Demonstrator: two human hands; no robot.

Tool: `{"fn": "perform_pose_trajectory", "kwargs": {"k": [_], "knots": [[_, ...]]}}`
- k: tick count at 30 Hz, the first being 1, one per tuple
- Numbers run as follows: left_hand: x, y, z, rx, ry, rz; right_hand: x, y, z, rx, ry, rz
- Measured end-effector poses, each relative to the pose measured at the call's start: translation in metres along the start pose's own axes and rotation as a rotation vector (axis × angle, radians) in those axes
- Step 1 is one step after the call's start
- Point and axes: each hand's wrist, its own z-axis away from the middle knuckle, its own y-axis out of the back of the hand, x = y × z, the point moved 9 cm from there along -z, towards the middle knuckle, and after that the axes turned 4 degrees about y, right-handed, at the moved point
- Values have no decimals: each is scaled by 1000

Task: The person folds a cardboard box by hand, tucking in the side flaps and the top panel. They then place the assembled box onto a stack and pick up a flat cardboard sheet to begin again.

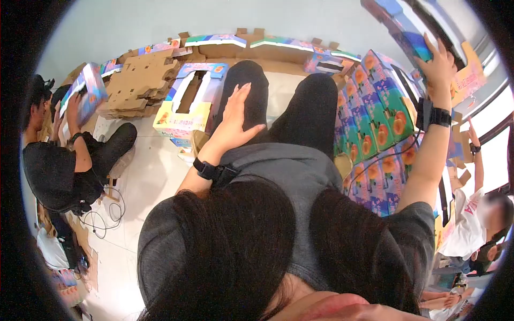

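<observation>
My left hand [237, 119] hovers over my left thigh with its fingers stretched out and nothing in it. To its left stands a colourful fruit carton [195, 96] with a long opening in its top. My right hand [439, 63] is raised at the upper right, fingers spread against the side of a printed carton [401, 27], which is tilted and slightly blurred. Below that hand, printed cartons [375, 101] are stacked beside my right leg.
Flat brown cardboard pieces [140, 80] are piled at the upper left. A co-worker in black [59, 171] sits at the left, handling a carton [88, 93]. Another person in white [466, 224] is at the right. A cable [110, 214] lies on the floor.
</observation>
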Motion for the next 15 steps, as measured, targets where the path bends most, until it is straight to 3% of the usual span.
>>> {"fn": "perform_pose_trajectory", "kwargs": {"k": [3,6,9,10,15], "knots": [[-2,-3,0,-4,-21,-4,25,-79,13,-295,-72,-97],[-2,-5,0,-16,-20,8,37,-135,36,-483,-115,-403],[-3,-6,0,-41,-1,5,52,-180,53,-593,-165,-517],[-4,-7,0,-52,6,2,53,-192,56,-623,-185,-714],[-6,-14,1,-59,-1,-26,73,-198,73,-599,-247,-728]]}}
